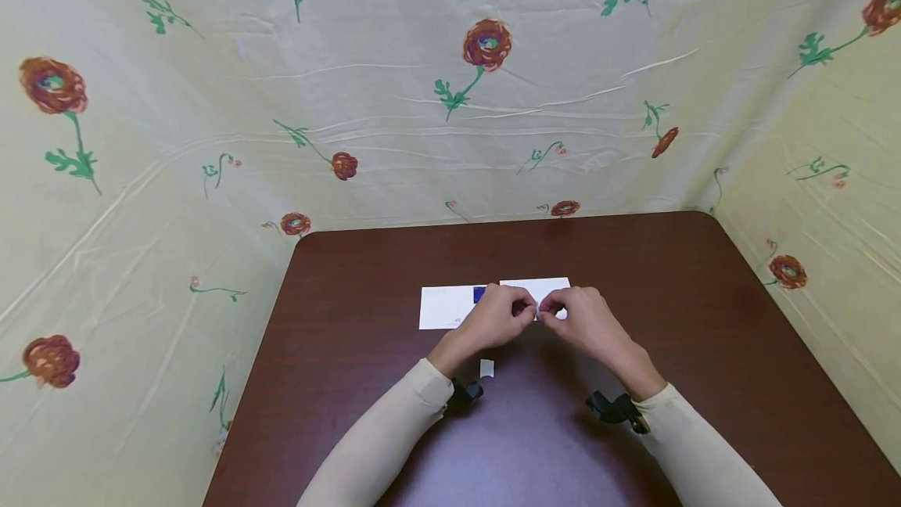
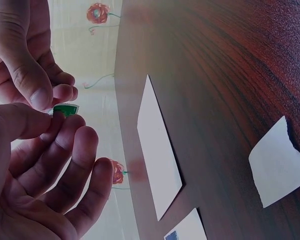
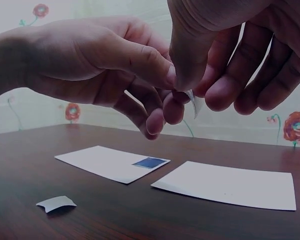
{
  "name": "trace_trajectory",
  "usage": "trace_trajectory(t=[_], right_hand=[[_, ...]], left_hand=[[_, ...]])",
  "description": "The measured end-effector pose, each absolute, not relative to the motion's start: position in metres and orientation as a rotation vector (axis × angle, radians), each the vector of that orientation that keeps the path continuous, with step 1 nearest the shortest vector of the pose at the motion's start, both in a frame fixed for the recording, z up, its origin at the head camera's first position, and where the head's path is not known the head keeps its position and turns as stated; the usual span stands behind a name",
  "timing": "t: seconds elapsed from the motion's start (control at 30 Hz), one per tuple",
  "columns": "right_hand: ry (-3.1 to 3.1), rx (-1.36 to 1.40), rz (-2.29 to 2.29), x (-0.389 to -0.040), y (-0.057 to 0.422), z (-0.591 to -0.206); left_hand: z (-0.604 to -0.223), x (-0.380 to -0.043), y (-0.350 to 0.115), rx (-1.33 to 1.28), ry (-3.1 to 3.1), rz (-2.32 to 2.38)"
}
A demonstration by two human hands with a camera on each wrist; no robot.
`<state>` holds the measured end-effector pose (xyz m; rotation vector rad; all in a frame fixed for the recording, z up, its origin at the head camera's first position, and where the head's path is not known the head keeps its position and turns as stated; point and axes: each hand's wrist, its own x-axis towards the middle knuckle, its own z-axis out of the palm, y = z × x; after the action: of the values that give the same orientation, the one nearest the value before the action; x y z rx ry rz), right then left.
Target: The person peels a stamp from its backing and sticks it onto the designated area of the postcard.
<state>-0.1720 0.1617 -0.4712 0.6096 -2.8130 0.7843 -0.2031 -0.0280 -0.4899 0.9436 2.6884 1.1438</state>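
Both hands meet just above the table, over the right-hand white envelope (image 1: pixel 538 284). Between the thumb and fingers of my left hand (image 1: pixel 501 315) is a small green stamp (image 2: pixel 66 109) with a toothed edge. My right hand (image 1: pixel 587 321) pinches the same small piece from the other side; its pale face (image 3: pixel 196 105) shows below the fingertips in the right wrist view. Fingers hide most of it. To the left lies a second white envelope (image 1: pixel 443 307) with a dark blue stamp (image 3: pixel 150 162) at its corner.
A small curled scrap of white paper (image 1: pixel 487 368) lies on the brown table (image 1: pixel 366 382), nearer to me than the envelopes. Flower-patterned cloth (image 1: pixel 394 37) hangs behind the table and along both sides. Dark wrist devices (image 1: pixel 615 409) sit by the sleeves.
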Motion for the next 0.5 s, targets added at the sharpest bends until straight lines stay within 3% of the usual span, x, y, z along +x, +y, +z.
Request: trace_trajectory(t=[0.5], right_hand=[[-2.835, 0.607, 0.759, -0.1720, 0.1615, -0.4702]], left_hand=[[-0.4902, -0.2031, -0.0290, 0.971, 2.709, 1.096]])
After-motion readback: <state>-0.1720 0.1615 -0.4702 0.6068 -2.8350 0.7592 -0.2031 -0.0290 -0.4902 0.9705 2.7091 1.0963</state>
